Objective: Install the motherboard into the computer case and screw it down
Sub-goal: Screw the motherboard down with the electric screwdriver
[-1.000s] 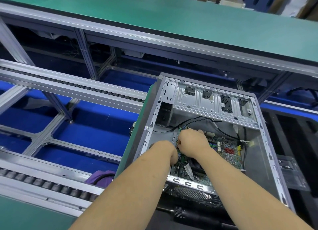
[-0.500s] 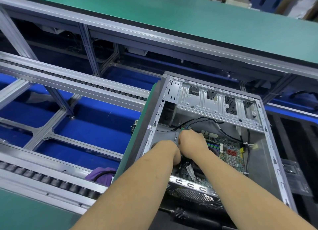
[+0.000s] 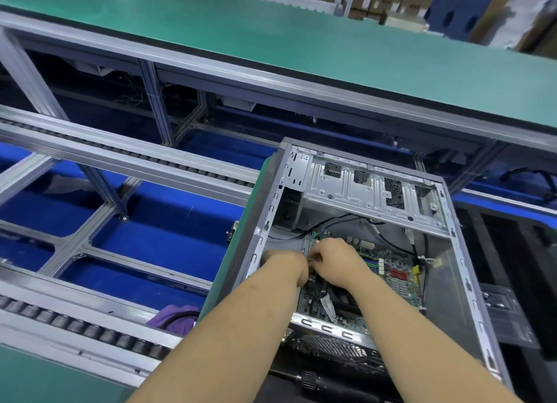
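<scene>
An open grey computer case (image 3: 470, 282) lies on its side before me. The green motherboard (image 3: 398, 270) sits flat on the case floor. Both my hands reach into the case over the board's left edge. My left hand (image 3: 286, 265) is curled, with its fingers hidden behind the wrist. My right hand (image 3: 337, 261) is curled too and pinches something small and dark at its fingertips, next to the left hand. What that small thing is I cannot tell. Black cables (image 3: 340, 220) run along the case floor behind the hands.
A silver drive cage (image 3: 370, 188) spans the far end of the case. A black electric screwdriver (image 3: 328, 386) lies under my arms at the bottom. A roller conveyor (image 3: 90, 330) and a purple cloth (image 3: 174, 315) are to the left. A green worktop (image 3: 271, 41) runs behind.
Both hands stay together at the board's left edge. The right hand's fingers have shifted a little toward the left hand. The head view has tilted slightly.
</scene>
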`<state>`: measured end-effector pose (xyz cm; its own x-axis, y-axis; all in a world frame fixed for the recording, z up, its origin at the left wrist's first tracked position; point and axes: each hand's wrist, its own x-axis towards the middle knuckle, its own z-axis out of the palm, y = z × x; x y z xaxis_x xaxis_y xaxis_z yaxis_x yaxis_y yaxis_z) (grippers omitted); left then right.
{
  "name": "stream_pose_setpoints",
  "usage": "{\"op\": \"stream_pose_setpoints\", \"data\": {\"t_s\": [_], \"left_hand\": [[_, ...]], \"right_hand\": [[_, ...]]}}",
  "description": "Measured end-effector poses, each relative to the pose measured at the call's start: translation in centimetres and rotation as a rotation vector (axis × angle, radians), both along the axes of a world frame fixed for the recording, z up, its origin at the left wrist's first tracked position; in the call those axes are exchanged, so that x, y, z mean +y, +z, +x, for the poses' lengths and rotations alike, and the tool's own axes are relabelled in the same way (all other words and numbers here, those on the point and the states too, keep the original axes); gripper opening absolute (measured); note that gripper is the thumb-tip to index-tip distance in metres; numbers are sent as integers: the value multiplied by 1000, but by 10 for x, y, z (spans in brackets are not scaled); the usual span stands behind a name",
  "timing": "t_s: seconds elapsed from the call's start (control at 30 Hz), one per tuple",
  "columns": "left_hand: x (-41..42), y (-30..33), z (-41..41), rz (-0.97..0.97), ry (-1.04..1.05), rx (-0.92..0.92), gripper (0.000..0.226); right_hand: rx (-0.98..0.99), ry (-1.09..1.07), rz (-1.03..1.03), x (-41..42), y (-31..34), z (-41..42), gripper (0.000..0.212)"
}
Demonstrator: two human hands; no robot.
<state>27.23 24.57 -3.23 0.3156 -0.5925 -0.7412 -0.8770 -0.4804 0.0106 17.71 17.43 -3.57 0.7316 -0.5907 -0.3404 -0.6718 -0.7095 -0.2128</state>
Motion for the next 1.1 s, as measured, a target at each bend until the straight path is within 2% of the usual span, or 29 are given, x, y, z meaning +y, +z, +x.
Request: {"op": "stream_pose_setpoints", "data": {"t_s": [0.1, 0.17, 0.23, 0.4, 0.57, 0.63, 0.7, 0.83, 1.1], "left_hand": [[0, -1, 2, 28, -11, -24, 27], [0, 1, 1, 53, -15, -31, 29], [-1, -1, 1, 35, 6, -31, 33], [0, 1, 0, 28, 52, -13, 14], [-1, 1, 1, 9, 66, -7, 8], [-2, -1, 1, 9, 66, -6, 3], [-2, -2, 2, 9, 64, -7, 9], [-3, -4, 2, -11, 64, -11, 15], [-3, -6, 1, -66, 62, 7, 14]], "right_hand": [[-118, 0, 98, -5, 5, -12, 39], [-143, -3, 115, -6, 5, -15, 34], [-100, 1, 34, -5, 4, -12, 19], [66, 47, -170, 8, 1, 5, 15], [32, -23, -106, 6, -3, 9, 27], [31, -34, -107, 6, -4, 11, 21], [26, -58, -93, 7, -6, 14, 17], [44, -70, -64, 9, -6, 18, 16], [51, -58, -103, 10, -6, 16, 16]]}}
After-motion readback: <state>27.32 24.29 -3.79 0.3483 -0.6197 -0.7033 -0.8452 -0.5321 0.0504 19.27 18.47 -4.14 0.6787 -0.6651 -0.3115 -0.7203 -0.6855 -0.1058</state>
